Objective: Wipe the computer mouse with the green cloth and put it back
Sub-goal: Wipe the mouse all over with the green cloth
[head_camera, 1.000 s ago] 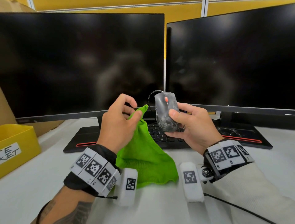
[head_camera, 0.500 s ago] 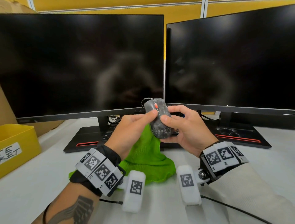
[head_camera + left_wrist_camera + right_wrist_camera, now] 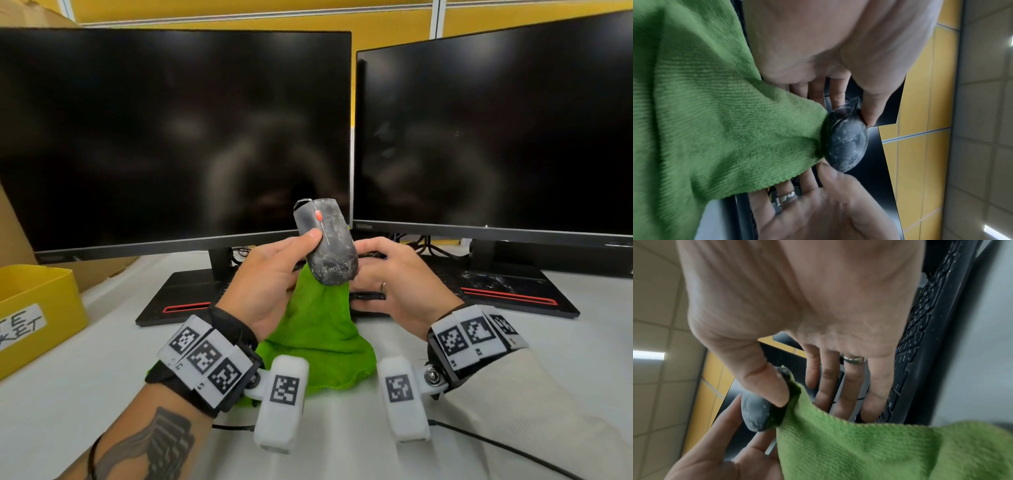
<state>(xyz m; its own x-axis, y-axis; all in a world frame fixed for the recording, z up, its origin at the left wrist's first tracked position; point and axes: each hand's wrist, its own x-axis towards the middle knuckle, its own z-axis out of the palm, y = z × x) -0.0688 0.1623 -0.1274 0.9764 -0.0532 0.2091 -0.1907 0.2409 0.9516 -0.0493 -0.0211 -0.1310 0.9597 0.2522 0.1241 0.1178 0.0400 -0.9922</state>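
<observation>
Closest to the viewer, two forearms are reaching forward over a white desk (image 3: pixel 565 308), each wearing a wrist band covered in black-and-white square markers. Just beyond the wrists, a green cloth (image 3: pixel 318 339) is trailing down onto the desk, its lower edge spreading out on the surface and its upper part rising toward the computer mouse (image 3: pixel 329 245).

The mouse is being held up in the air, above the cloth and well clear of the desk, with its nose tilted up and away. It is dark grey, smeared with pale streaks, and has an orange scroll wheel. The cloth is bunching against its underside.

The left hand (image 3: pixel 270 274) is gripping the mouse on its left side, thumb pressing on the top shell beside the wheel. The right hand (image 3: pixel 394 281) is holding the mouse on its right side; in the wrist views its thumb is pinching the cloth against the mouse body while its other fingers are stretching out fairly straight behind. A ring is showing on one of those fingers.

Behind the mouse, a black keyboard (image 3: pixel 370 298) is lying on the desk. Left of the mouse, a yellow bin (image 3: pixel 37 315) with a handwritten label is sitting at the desk edge. Farthest back, two dark monitors (image 3: pixel 171 137) are standing side by side behind the mouse.
</observation>
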